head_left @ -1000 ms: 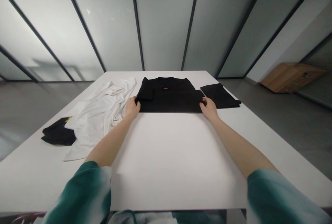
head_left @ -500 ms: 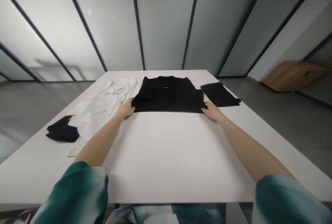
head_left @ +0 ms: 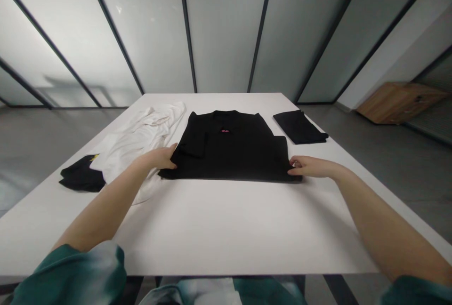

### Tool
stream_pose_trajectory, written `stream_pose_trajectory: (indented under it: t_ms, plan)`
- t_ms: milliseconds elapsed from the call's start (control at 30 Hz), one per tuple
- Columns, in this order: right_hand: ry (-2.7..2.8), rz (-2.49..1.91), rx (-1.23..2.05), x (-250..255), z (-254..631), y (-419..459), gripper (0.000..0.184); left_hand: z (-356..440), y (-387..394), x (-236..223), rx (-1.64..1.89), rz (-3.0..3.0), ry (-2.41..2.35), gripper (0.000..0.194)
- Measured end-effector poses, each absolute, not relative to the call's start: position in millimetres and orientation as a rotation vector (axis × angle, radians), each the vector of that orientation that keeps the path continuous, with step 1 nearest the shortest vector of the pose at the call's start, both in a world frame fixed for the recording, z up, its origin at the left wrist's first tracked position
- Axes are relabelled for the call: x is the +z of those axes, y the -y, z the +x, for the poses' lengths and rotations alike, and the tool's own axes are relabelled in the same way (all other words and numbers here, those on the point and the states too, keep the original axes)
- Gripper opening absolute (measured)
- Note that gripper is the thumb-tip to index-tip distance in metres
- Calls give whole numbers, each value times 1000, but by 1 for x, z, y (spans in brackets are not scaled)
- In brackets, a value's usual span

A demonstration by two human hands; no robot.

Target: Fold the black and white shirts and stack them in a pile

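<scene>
Where the black T-shirt (head_left: 240,159) lies: flat on the white table (head_left: 247,229), at the person's 12 o'clock, pink lettering (head_left: 225,131) up, collar away from them; one sleeve rests folded in across its front.
Left hand (head_left: 160,158): at the shirt's 8 o'clock edge, thumb and fingers parted; I cannot tell whether cloth is caught between them.
Right hand (head_left: 312,166): at its 4 o'clock corner, thumb and forefinger nearly closed, seemingly on a pinch of cloth.
Hand spacing: wide, on opposite sides, probably so that the near hem lies straight and both corners are controlled.
White garment (head_left: 123,140): rumpled at the shirt's 9 o'clock, beneath the left forearm; it crowds that side and could snag.
Dark garment with yellow mark (head_left: 83,175): bundled at 8 o'clock, against the white one.
Folded black garment (head_left: 300,128): at 2 o'clock, apart from the shirt.
Wooden cabinet (head_left: 395,102): beyond the table, at 2 o'clock, out of the way.
</scene>
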State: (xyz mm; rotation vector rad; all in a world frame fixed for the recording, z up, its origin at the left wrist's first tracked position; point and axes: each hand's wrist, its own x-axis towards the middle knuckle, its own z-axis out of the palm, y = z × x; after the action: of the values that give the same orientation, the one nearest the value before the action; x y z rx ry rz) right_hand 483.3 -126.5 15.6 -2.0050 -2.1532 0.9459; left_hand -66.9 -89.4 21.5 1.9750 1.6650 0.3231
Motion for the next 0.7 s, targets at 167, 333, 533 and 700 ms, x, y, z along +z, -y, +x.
stream_pose_trajectory:
  t_ms: [167,333,533,700]
  plan:
    - [1713,-2093,437,8,480,91,51,-26,90,25,229,2418,-1733,77]
    - [1527,-2063,600,-14,475,54,54,-16,72,14,297,2375,-1753,38]
    - [1409,-1849,661,-9,481,45,20,-47,46,24,829,1862,-1967,18]
    - [1229,-1738,552,4,487,35,17,-70,29,41,841,1452,-1710,17]
